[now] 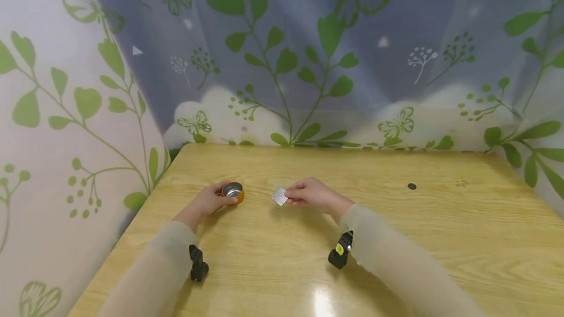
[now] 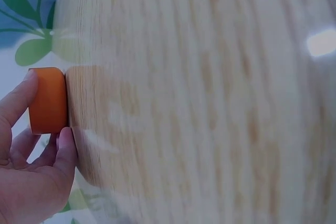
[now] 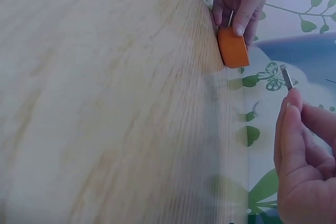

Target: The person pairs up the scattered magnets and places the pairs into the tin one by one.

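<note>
My left hand (image 1: 209,199) holds a small round orange bowl (image 1: 240,196) with a shiny metal inside, thumb on one side and fingers on the other. The bowl stands upright on the wooden table, its mouth facing up. In the left wrist view the orange wall (image 2: 48,100) shows between thumb and fingers. A little to the right, my right hand (image 1: 315,194) pinches a small flat silver piece (image 1: 279,196) with lines across it, held above the table. Seen edge-on in the right wrist view, that silver piece (image 3: 286,77) is thin and sticks up from the fingertips.
A small black oval disc (image 1: 411,186) lies on the wooden table (image 1: 273,263), to the right of my right hand. A leaf-patterned curtain (image 1: 282,62) hangs along the table's far edge, and a similar pale cloth (image 1: 57,136) covers the left side.
</note>
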Demonstrator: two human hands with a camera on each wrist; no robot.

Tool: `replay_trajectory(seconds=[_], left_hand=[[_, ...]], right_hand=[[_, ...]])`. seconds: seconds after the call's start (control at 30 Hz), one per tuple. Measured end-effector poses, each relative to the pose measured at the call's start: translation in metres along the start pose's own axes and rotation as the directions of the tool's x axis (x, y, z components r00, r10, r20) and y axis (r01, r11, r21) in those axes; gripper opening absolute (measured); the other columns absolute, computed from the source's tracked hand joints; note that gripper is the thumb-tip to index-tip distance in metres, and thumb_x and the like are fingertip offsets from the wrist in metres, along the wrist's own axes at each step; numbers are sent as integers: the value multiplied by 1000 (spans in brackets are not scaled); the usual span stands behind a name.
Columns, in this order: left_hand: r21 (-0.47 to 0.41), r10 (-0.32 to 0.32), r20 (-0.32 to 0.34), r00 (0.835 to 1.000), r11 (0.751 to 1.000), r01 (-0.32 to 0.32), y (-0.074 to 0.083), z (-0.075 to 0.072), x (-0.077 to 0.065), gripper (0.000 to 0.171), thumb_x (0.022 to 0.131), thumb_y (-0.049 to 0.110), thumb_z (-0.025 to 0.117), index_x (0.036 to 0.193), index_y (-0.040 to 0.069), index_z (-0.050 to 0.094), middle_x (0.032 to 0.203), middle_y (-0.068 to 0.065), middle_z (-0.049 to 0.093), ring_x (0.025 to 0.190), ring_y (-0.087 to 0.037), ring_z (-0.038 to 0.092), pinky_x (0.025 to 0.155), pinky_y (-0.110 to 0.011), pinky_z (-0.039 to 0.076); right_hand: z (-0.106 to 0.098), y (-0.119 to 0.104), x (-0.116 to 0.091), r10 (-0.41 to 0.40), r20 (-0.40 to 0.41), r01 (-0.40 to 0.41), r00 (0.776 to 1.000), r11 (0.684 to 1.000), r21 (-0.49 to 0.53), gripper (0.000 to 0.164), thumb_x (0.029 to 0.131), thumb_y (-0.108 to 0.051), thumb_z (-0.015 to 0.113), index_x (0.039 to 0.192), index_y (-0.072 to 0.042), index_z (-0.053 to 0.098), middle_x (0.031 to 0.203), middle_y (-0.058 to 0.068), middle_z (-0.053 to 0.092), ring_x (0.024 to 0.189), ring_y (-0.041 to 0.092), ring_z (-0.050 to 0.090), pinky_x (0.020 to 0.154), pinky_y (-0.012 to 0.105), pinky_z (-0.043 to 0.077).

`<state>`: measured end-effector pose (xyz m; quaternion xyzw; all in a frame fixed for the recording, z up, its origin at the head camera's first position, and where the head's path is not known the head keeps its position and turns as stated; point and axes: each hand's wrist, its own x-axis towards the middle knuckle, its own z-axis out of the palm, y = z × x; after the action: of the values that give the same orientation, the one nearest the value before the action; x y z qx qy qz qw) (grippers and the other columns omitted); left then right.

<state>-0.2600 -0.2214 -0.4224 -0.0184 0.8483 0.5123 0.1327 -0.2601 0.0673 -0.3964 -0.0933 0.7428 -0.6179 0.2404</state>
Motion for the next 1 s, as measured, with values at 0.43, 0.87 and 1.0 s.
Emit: replay_trajectory(seconds=[0.43,0.87,1.0], left_hand=[[39,18,-14,1000,999,-18,4,-1,-3,69,86,15,68,143,-2,32,139,-29,36,125,-38,37,97,-45,38],[14,23,-16,1000,1000,-22,1,1,-2,68,86,14,68,142,-2,33,137,-28,38,121,-36,41,94,-44,41],[42,29,-25,999,999,-28,0,-2,-2,69,86,15,69,142,-2,33,137,-28,38,123,-37,40,95,-44,40]], right_hand=[[15,-5,22,3,11,-3,1000,1000,9,26,92,-3,56,112,15,58,88,11,65,72,7,60,71,21,51],[23,-5,33,-18,28,17,999,999,34,26,94,-3,53,112,15,57,83,8,64,70,6,60,67,18,49],[25,-7,38,-14,19,13,1000,999,32,26,93,-4,54,112,14,58,85,9,64,72,8,60,73,22,50]])
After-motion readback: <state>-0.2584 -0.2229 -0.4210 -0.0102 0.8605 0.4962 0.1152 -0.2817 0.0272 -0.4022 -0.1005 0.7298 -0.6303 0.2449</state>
